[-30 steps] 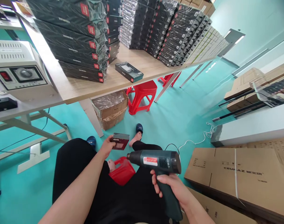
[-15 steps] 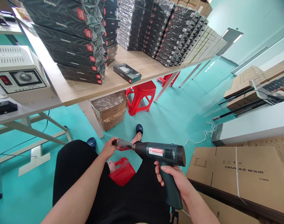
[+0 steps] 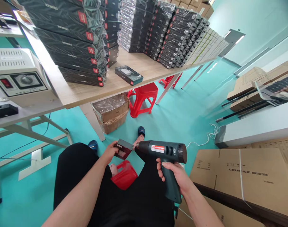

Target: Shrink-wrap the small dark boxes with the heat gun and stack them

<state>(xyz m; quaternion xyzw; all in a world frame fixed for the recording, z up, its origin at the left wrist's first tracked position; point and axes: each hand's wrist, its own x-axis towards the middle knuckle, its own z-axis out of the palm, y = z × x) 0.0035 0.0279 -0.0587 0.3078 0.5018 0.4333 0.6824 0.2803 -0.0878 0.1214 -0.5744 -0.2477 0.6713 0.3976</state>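
Observation:
My right hand (image 3: 171, 170) is wrapped round the handle of a dark green heat gun (image 3: 161, 151), its nozzle pointing left. In front of that nozzle, a small dark box (image 3: 123, 148) with a reddish side is gripped at its left end by my left hand (image 3: 110, 152). A narrow gap separates nozzle and box. Both are held above my lap. On the wooden table (image 3: 87, 94) ahead lies a similar flat black box (image 3: 129, 75), beside a tall stack of black boxes (image 3: 73, 50) in clear film.
More wrapped boxes (image 3: 172, 34) stand along the table. A beige machine (image 3: 21, 75) with a dial sits at left. Below are a red stool (image 3: 144, 97) and an open carton (image 3: 111, 113). Large cartons (image 3: 243, 176) fill the right side; a white cord (image 3: 207, 137) lies on the floor.
My left hand has turned the box so that its broad face and reddish side show more. The heat gun has shifted slightly up, its nozzle tilting a little.

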